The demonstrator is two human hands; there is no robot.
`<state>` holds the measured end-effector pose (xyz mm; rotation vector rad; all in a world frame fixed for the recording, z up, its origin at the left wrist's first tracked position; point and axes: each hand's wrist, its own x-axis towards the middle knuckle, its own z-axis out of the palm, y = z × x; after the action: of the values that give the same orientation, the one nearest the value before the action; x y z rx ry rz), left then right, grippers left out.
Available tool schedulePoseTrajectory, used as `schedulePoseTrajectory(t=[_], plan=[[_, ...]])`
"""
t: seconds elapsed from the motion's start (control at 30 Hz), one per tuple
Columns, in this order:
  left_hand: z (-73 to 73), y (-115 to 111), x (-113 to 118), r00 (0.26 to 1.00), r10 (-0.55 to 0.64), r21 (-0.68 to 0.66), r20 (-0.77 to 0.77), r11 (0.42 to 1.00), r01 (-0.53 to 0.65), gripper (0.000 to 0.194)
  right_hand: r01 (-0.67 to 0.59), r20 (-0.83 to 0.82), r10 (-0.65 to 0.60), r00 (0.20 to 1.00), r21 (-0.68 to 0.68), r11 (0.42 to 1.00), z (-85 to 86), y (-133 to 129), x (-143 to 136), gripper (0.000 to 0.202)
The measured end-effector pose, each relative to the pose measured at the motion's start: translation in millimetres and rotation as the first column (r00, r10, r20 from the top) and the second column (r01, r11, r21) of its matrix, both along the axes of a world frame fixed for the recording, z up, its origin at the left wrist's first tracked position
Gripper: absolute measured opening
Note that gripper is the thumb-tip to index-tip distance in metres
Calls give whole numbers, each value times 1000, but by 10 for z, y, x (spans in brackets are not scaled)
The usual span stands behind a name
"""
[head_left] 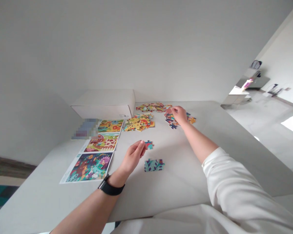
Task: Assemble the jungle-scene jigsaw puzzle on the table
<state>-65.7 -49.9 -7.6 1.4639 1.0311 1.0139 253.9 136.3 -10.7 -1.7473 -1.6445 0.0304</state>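
Note:
My left hand [134, 155], with a black band on the wrist, pinches a red and teal puzzle piece [149, 145] just over the table. Nearer to me lies a small joined block of teal puzzle pieces [154, 165] with dark leaf shapes. Farther off, my right hand [180, 114] is closed at the dark-coloured pile of puzzle pieces [171, 123]. A reddish-brown puzzle piece [169, 110] shows at its fingertips. The hand covers part of that pile.
Left of my hands lies a picture sheet [91, 167] with three printed scenes, partly under a blurred flat object [85, 129]. A white box [102, 110] stands behind. Yellow pieces [139, 123] and another mixed pile [151, 106] lie near the wall.

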Motion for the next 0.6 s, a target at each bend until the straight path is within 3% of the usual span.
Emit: schedulePoseTrajectory(t=[0.1, 0.23, 0.4, 0.6], plan=[[-18, 16, -12, 1000, -3, 5, 24, 1000, 3, 56, -33, -300, 18, 954, -44, 998, 27, -145, 43, 43], [-9, 17, -1, 999, -22, 10, 47, 1000, 22, 54, -220, -645, 116, 755, -83, 972, 13, -500, 26, 51], [42, -12, 48, 998, -44, 21, 53, 999, 43, 50, -355, -787, 143, 600, -102, 929, 35, -1059, -127, 58], [-3, 19, 50, 996, -52, 59, 74, 997, 47, 45, -498, -874, 128, 469, -142, 856, -39, -1533, -416, 42]])
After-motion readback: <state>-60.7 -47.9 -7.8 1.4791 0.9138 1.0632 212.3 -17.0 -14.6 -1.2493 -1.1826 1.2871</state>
